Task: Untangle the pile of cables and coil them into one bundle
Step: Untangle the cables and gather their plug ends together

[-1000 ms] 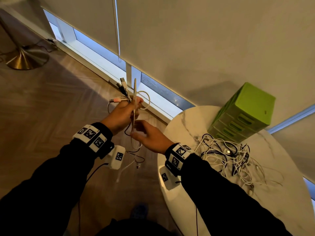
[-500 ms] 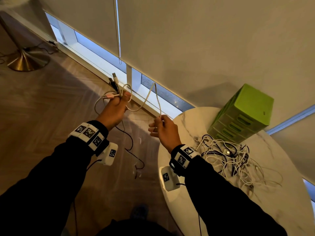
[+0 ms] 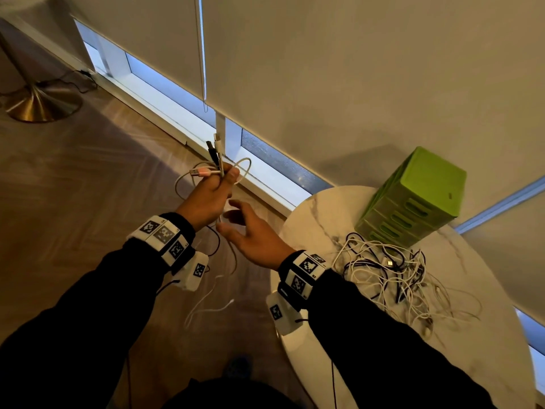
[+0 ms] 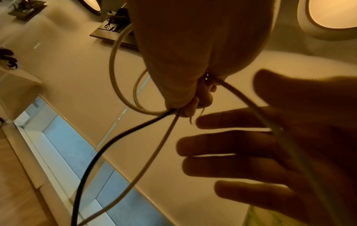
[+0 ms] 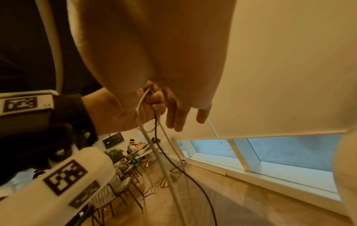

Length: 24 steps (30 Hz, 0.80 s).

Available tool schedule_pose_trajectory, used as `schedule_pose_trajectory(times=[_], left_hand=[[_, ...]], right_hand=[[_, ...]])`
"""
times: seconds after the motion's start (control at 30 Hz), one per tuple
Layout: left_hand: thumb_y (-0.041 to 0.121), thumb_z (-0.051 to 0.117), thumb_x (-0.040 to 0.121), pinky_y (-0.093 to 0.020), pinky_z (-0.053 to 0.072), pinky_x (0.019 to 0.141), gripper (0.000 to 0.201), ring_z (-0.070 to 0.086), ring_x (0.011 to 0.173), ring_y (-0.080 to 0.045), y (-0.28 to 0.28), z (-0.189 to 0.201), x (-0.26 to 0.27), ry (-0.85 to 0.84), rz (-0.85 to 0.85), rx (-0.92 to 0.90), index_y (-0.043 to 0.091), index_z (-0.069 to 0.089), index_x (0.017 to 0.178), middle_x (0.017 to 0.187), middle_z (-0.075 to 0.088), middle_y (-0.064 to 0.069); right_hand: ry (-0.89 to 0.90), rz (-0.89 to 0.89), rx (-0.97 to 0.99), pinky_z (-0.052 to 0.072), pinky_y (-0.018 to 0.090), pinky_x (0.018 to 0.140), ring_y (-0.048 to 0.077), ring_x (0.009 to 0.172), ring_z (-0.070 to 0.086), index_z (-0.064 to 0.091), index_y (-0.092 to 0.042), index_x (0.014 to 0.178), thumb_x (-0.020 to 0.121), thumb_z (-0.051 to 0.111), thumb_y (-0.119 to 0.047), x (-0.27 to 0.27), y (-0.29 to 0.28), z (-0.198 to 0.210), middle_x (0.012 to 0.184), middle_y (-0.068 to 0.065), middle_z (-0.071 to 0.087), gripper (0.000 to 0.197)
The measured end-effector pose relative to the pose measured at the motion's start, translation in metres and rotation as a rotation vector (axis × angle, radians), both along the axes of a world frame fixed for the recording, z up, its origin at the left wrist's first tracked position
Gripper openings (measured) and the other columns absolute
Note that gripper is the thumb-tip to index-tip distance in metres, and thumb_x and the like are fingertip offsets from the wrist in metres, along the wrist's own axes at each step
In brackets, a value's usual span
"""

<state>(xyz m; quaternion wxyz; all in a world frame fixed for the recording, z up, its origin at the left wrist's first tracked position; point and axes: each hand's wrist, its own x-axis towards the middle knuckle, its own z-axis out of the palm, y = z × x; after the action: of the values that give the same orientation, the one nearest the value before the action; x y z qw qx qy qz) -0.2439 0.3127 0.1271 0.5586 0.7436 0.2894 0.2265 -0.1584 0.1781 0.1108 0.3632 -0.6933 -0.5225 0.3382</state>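
My left hand (image 3: 219,184) is raised over the floor and grips a small bundle of cable ends: a pink plug (image 3: 201,172), a black plug and a white plug (image 3: 217,143) stick up from it. A white loop (image 3: 246,169) curls off its right side. Black and white strands (image 3: 206,302) hang beneath it. My right hand (image 3: 236,221) hovers just below and right of it with fingers spread, holding nothing. In the left wrist view the left fingers (image 4: 193,105) curl round the cables while the right hand (image 4: 251,146) is spread behind a white strand (image 4: 237,93). The tangled pile (image 3: 389,276) lies on the table.
The round marble table (image 3: 309,214) stands to my right, with a green drawer box (image 3: 418,199) at its back edge against the blind. A brass lamp base (image 3: 41,104) and its cord sit on the wooden floor at far left. Low windows run along the wall.
My right hand has let go of the white cable it was pulling out to the right and has come back under the left hand, fingers spread. The left hand still grips the bundle.
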Motion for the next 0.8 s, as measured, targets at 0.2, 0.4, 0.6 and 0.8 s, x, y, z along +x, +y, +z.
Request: schedule_pose_trajectory(times=[0.2,0.4,0.6,0.8], left_hand=[[0.053,0.034,0.104,-0.035,0.041,0.081,0.042,0.049,0.072,-0.007,-0.003,0.01,0.002,0.07,-0.002,0.02,0.021,0.061,0.104,0.077,0.05,0.008],[0.039,0.037,0.108,-0.016,0.042,0.065,0.032,0.048,0.064,-0.001,0.027,0.025,-0.004,-0.132,0.115,-0.161,0.022,0.058,0.092,0.076,0.05,0.005],[0.038,0.038,0.108,-0.016,0.035,0.052,0.033,0.042,0.054,-0.003,0.011,0.023,0.004,-0.124,-0.087,-0.202,0.014,0.057,0.097,0.069,0.05,0.003],[0.041,0.034,0.108,-0.019,0.046,0.063,0.038,0.05,0.057,-0.004,-0.019,0.023,0.018,0.005,-0.232,-0.137,0.012,0.058,0.102,0.065,0.057,0.007]], right_hand=[[-0.076,-0.022,0.139,0.057,0.028,0.076,0.01,0.075,0.07,0.061,-0.011,0.106,0.107,0.045,-0.024,0.004,-0.002,0.003,0.088,0.003,0.071,0.021],[-0.033,-0.331,-0.005,0.056,0.038,0.078,0.022,0.083,0.071,0.058,-0.007,0.102,0.106,0.045,-0.026,0.044,-0.026,-0.031,0.089,0.01,0.072,0.024],[-0.155,-0.265,-0.127,0.025,0.031,0.116,0.024,0.148,0.028,0.019,-0.011,0.156,0.098,0.06,-0.03,0.04,-0.033,-0.036,0.162,0.01,0.026,0.073],[0.067,-0.117,0.101,0.048,0.028,0.099,0.011,0.12,0.06,0.026,-0.024,0.149,0.104,0.052,-0.03,0.016,-0.012,-0.002,0.127,-0.003,0.063,0.052]])
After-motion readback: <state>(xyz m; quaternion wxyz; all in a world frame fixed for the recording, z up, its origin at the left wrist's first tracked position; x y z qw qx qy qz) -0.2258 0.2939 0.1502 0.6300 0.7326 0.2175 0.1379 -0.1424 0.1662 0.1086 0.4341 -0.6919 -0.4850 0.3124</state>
